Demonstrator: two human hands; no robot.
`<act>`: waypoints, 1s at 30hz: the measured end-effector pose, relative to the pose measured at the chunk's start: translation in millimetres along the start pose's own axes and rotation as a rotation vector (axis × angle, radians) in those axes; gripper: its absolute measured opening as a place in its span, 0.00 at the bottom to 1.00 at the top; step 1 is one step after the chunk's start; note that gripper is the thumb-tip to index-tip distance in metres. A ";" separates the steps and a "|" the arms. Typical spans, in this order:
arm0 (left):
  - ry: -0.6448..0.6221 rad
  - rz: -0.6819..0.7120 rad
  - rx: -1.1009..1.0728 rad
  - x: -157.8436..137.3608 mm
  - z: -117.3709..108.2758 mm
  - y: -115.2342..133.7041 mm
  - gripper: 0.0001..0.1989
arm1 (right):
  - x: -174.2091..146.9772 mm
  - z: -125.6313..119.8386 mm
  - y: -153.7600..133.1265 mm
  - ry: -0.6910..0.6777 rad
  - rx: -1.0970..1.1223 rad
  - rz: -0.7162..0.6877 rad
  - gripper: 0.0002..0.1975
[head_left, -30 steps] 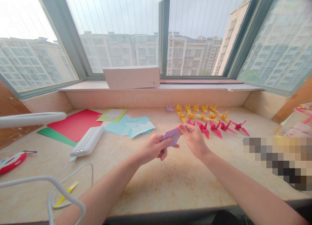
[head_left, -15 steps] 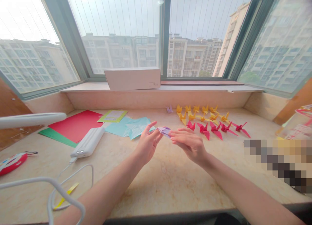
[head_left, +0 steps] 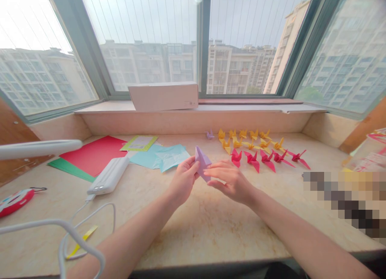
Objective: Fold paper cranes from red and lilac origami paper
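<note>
A folded piece of light purple origami paper (head_left: pixel 202 163), pointed at the top, is held up in front of me above the counter. My left hand (head_left: pixel 184 178) is closed on its left side, thumb lying across the near face. From the right, the fingertips of my right hand (head_left: pixel 230 179) rest on the paper's lower right part, with the thumb just under them at the corner. Past my right hand stand several pink-red paper cranes (head_left: pixel 252 160) and several yellow paper cranes (head_left: pixel 237 143). One small purple crane (head_left: pixel 210 135) sits at the left end of the back row.
Left of my hands lie light blue paper sheets (head_left: pixel 147 158), a yellow-green packet (head_left: pixel 139 143), red paper (head_left: pixel 95 154) and green paper (head_left: pixel 70 169). A white power bank (head_left: pixel 109 175) has a cable attached. A white box (head_left: pixel 164 97) stands on the window ledge.
The purple paper has turned from nearly edge-on to upright, showing its broad face. My left fingers have wrapped round it, and my right hand has shifted to its lower right edge.
</note>
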State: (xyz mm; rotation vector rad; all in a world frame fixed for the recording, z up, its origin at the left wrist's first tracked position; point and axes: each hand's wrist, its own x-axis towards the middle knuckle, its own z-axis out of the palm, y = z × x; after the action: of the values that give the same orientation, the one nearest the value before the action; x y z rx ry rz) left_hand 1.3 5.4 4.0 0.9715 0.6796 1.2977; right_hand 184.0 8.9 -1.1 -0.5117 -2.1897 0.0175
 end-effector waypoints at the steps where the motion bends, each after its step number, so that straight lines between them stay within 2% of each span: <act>1: 0.000 -0.005 0.019 -0.1 -0.3 -0.6 0.14 | -0.4 0.2 -0.1 0.011 -0.002 0.022 0.10; 5: 0.007 -0.040 0.037 -0.4 -1.2 -1.1 0.14 | -1.7 -1.4 0.9 0.040 -0.069 0.089 0.11; 12: 0.016 -0.079 0.046 -1.1 -1.6 1.3 0.17 | -2.3 -3.2 4.9 -0.086 -0.143 0.102 0.14; 18: -0.047 -0.080 0.035 -2.2 0.1 1.2 0.17 | -1.9 -2.8 6.4 -0.024 -0.058 0.113 0.09; 23: -0.081 -0.070 0.009 -3.3 2.2 -1.1 0.17 | -2.7 2.7 8.6 0.120 0.025 0.174 0.06; 27: -0.097 -0.060 -0.008 -4.8 4.1 -1.5 0.18 | -3.0 3.6 7.5 0.193 0.000 0.216 0.09; 30: -0.095 -0.052 -0.028 -5.7 5.3 0.5 0.19 | -2.9 1.7 7.5 0.167 -0.042 0.193 0.10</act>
State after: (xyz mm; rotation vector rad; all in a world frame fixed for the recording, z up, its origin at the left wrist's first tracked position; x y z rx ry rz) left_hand 4.6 -1.3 6.3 0.9800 0.6082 1.2049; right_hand 187.0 15.0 -5.8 -0.7206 -1.9753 0.0313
